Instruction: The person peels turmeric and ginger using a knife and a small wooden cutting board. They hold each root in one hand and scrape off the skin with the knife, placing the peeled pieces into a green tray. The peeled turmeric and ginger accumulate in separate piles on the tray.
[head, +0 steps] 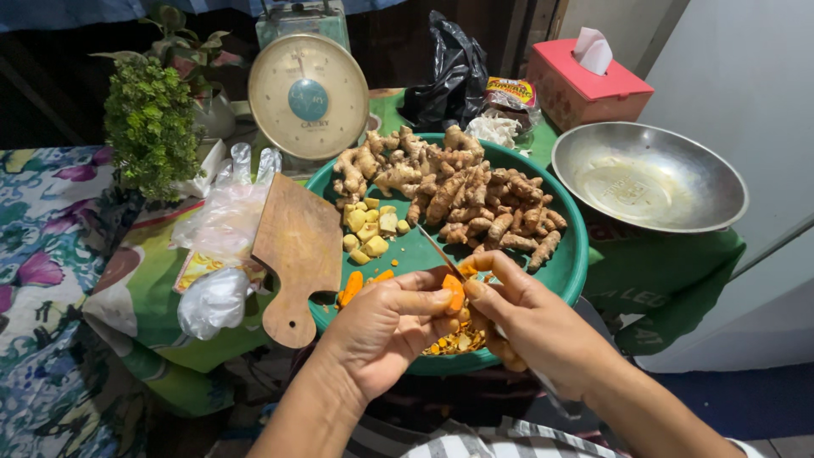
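A person's left hand (386,326) pinches a peeled orange turmeric root (454,292) between thumb and fingertips over the near rim of a round green tray (570,265), while the right hand (526,318) is wrapped around the handle of a small knife (439,252) whose thin blade points away toward the far left, its thumb pressed against the root. Beneath the hands, a scatter of orange and tan peelings (454,341) lies on the tray's near edge. Two more peeled orange pieces (358,284) rest on the tray just left of the left hand. Farther back, a cluster of pale yellow cut chunks (370,231) sits beside a large heap of unpeeled brown rhizomes (458,191) that fills the tray's far half. A wooden cutting board (297,250) leans on the tray's left rim, with crumpled clear plastic bags (222,246) to its left. A dial kitchen scale (307,95) stands at the far side, next to a leafy green plant (151,127) and a black plastic bag (448,75). To the right are a metal bowl (649,176) and a pink tissue box (585,85).
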